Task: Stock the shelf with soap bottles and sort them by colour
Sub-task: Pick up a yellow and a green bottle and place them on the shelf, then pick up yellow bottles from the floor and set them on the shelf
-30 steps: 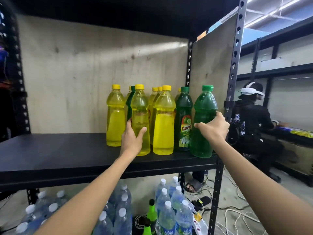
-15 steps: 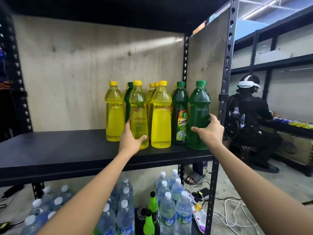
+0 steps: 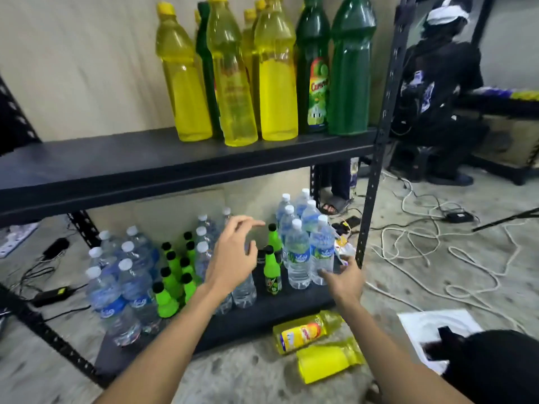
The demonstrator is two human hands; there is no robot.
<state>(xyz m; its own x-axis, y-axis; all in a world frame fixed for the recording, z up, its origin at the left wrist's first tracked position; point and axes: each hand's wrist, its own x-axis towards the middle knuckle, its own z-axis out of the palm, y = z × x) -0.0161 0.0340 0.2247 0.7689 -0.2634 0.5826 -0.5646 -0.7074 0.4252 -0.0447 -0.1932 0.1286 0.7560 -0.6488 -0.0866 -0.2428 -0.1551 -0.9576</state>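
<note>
Upper shelf (image 3: 145,158): at least six yellow bottles (image 3: 183,83), three green bottles (image 3: 348,77). Floor (image 3: 250,371): two yellow pouches (image 3: 303,333). Two hands (image 3: 233,258).

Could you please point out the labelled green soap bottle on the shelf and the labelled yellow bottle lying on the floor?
labelled green soap bottle (image 3: 317,91): head view, on its front label.
labelled yellow bottle (image 3: 303,333): head view, on its label.

Water bottles (image 3: 297,258) w/ white caps crowd the bottom shelf, in clusters left, mid & right. Small neon-green bottles (image 3: 167,298) w/ black caps stand btwn them. White cables (image 3: 423,243) snake over the concrete floor at right. A seated person in black (image 3: 437,91) faces the next rack.
</note>
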